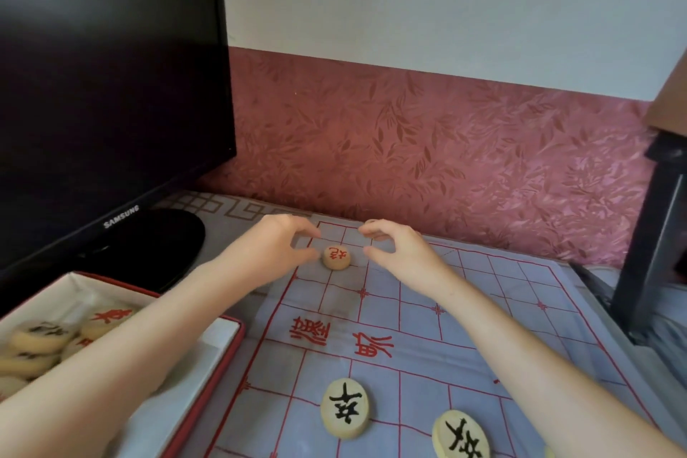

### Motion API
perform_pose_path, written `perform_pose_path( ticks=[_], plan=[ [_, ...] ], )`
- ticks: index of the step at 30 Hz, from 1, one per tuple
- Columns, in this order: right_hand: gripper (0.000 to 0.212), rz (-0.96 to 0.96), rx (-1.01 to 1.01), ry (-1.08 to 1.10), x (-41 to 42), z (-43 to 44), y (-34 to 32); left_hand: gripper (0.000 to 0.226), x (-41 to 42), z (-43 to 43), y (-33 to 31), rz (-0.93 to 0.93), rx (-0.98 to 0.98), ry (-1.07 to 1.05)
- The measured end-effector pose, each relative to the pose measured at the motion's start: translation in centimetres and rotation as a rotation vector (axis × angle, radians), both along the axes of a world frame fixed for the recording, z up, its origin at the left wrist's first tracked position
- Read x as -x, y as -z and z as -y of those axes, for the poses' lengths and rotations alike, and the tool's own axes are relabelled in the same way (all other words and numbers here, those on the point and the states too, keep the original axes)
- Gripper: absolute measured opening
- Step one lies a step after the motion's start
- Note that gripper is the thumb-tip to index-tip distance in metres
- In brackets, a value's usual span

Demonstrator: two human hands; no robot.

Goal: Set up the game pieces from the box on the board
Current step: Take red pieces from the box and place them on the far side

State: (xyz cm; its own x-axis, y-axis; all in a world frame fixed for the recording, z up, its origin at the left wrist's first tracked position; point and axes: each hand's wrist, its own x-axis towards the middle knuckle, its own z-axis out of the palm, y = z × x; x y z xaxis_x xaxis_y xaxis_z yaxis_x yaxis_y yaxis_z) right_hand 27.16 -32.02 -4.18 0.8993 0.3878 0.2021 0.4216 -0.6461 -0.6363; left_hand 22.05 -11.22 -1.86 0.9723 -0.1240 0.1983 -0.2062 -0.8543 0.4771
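A blue-grey board point(483, 290) with red grid lines lies flat in front of me. One round wooden piece with a red character point(336, 257) sits near its far left corner. My left hand point(275, 245) hovers just left of that piece, finger and thumb curved and apart, the thumb tip almost at its edge. My right hand point(401, 253) is just right of it, fingers curled, with a pale rounded edge at the fingertips that I cannot identify. Two pieces with black characters point(345, 407) point(461, 435) lie on the near side. The white-lined, red-edged box point(223, 338) at lower left holds several pieces point(37, 342).
A black monitor point(111, 85) on a round base point(167, 245) stands at the left, behind the box. Dark furniture point(654, 234) rises at the right edge of the board. A wall with red patterned covering point(446, 145) runs close behind the board's far edge.
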Motion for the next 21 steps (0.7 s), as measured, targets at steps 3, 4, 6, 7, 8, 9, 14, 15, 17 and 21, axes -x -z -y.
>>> perform_pose_path(
  ticks=[3,4,6,7,8,9,14,15,17,21],
  plan=[
    [0.032,-0.007,0.006,-0.029,1.9,-1.1,-1.0,0.033,2.8,-2.4,-0.8,-0.013,0.012,-0.014],
    [0.031,-0.016,-0.001,-0.039,2.6,-1.5,-1.2,0.032,3.7,-3.4,-0.9,-0.026,0.026,-0.026],
    [0.031,-0.039,-0.005,-0.071,4.0,-2.4,-1.8,0.029,5.8,-5.2,-1.2,-0.042,0.065,-0.043],
    [0.03,-0.052,0.002,-0.093,4.8,-2.9,-1.9,0.027,6.9,-6.1,-1.3,-0.042,0.085,-0.046],
    [0.029,-0.065,0.009,-0.116,5.5,-3.5,-2.1,0.026,7.9,-6.9,-1.3,-0.041,0.102,-0.051],
    [0.028,-0.079,0.016,-0.133,6.2,-4.0,-2.1,0.026,8.9,-7.6,-1.3,-0.04,0.117,-0.06],
    [0.029,-0.103,0.037,-0.232,9.7,-7.9,-1.8,0.024,13.9,-11.5,-0.3,-0.026,0.149,-0.13],
    [0.031,-0.102,0.042,-0.262,10.5,-8.9,-1.8,0.024,14.7,-12.3,0.0,-0.026,0.153,-0.143],
    [0.035,-0.086,0.048,-0.321,12.1,-10.8,-1.9,0.026,16.2,-13.5,0.7,-0.033,0.172,-0.177],
    [0.044,-0.045,0.122,-0.412,14.7,-14.3,-1.2,0.043,18.3,-14.7,1.2,0.0,0.197,-0.171]
  ],
)
